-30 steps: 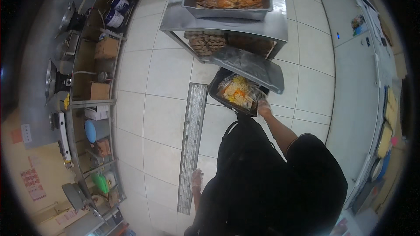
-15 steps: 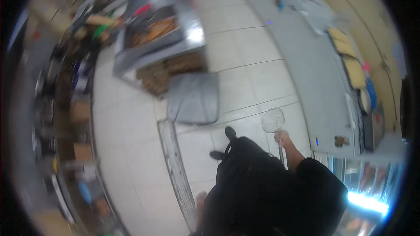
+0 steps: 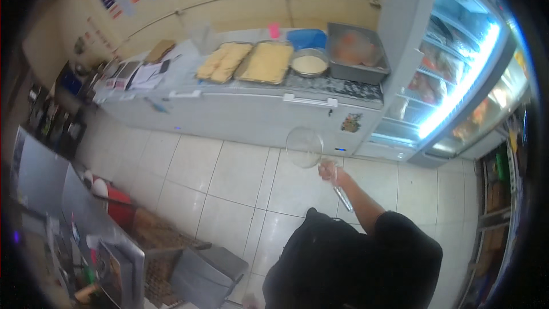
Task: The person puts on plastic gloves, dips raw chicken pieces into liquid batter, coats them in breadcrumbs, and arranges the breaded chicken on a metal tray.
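My right hand (image 3: 330, 171) is wrapped round the handle of a round wire-mesh strainer (image 3: 304, 147). Its pale mesh head stands out beyond my fist over the tiled floor, and the metal handle end sticks out behind, along my forearm. Low in the view, beside a grey plastic bin (image 3: 206, 274), only a blurred bit of my left hand (image 3: 250, 301) shows. Its fingers cannot be made out.
A long white chest freezer (image 3: 240, 109) runs along the wall, bearing two trays of yellow dough-like sheets (image 3: 265, 63), a round pan (image 3: 309, 64) and a deep grey tub (image 3: 357, 71). Right of it stands a lit glass-door fridge (image 3: 440, 68). A steel counter (image 3: 57, 177) is at left.
The view has swung right, so the freezer and fridge now lie ahead and the steel counter is at lower left. My right hand keeps hold of the strainer.
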`<control>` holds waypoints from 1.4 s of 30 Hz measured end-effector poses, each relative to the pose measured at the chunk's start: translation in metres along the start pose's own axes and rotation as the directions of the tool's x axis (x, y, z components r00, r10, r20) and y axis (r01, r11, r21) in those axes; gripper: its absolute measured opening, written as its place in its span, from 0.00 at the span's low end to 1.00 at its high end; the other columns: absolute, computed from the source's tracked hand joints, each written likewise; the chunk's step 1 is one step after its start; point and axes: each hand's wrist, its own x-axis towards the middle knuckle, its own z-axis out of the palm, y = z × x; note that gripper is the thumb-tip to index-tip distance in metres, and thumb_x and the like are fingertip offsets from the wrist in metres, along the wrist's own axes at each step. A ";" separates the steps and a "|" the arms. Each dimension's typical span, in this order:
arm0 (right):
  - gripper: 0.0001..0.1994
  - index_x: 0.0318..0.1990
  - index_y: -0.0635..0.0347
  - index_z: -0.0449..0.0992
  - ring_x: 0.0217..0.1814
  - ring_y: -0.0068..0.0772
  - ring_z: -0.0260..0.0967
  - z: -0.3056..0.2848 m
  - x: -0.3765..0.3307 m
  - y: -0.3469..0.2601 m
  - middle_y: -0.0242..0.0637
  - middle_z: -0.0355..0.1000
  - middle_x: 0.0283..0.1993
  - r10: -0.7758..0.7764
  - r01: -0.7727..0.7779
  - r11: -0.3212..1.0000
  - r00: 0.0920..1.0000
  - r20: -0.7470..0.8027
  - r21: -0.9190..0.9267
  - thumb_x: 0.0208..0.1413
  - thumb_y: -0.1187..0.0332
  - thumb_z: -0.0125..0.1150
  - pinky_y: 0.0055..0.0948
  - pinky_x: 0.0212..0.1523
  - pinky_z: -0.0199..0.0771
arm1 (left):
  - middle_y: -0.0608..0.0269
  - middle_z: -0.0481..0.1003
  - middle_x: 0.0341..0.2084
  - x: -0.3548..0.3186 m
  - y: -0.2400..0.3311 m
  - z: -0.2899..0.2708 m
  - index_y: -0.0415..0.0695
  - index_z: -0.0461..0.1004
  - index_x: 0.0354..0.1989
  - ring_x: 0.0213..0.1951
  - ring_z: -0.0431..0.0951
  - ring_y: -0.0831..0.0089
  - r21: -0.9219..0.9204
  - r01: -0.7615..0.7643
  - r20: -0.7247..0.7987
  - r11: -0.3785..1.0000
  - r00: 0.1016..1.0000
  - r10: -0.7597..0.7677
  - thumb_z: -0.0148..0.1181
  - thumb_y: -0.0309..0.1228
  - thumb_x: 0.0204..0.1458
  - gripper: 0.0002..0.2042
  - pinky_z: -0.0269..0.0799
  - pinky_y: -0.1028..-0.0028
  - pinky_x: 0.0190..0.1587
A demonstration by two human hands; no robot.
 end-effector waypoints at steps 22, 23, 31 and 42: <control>0.08 0.43 0.56 0.70 0.38 0.30 0.67 -0.192 0.136 -0.519 0.35 0.68 0.34 -0.890 -0.156 0.250 0.352 -0.290 -0.956 0.63 0.63 0.51 0.35 0.40 0.67 | 0.58 0.78 0.34 0.443 0.503 -0.380 0.36 0.73 0.49 0.36 0.78 0.72 -0.598 -0.669 -0.441 0.441 0.734 0.516 0.58 0.41 0.61 0.18 0.73 0.72 0.42; 0.09 0.45 0.56 0.70 0.39 0.32 0.67 -0.211 0.158 -0.533 0.36 0.69 0.36 -0.866 -0.218 0.260 0.378 -0.327 -0.941 0.62 0.65 0.51 0.34 0.41 0.68 | 0.58 0.78 0.34 0.453 0.528 -0.404 0.36 0.73 0.49 0.36 0.78 0.72 -0.607 -0.674 -0.440 0.421 0.727 0.527 0.58 0.41 0.61 0.18 0.73 0.72 0.42; 0.21 0.54 0.60 0.68 0.59 0.49 0.69 -0.316 0.247 -0.578 0.51 0.71 0.54 -0.512 -0.658 -0.139 0.688 -0.515 -0.740 0.52 0.66 0.60 0.40 0.55 0.71 | 0.56 0.77 0.40 0.465 0.763 -0.556 0.37 0.73 0.50 0.42 0.77 0.69 -0.447 -0.820 -0.370 0.358 0.534 0.760 0.59 0.35 0.60 0.15 0.73 0.70 0.48; 0.13 0.43 0.61 0.76 0.45 0.55 0.72 -0.184 0.249 -0.591 0.50 0.74 0.42 -0.543 -0.406 -0.060 0.780 -0.312 -0.912 0.50 0.69 0.63 0.47 0.48 0.71 | 0.48 0.75 0.48 0.427 0.983 -0.521 0.41 0.73 0.51 0.46 0.78 0.58 -0.224 -0.934 -0.036 0.279 0.294 0.955 0.57 0.35 0.59 0.15 0.74 0.67 0.47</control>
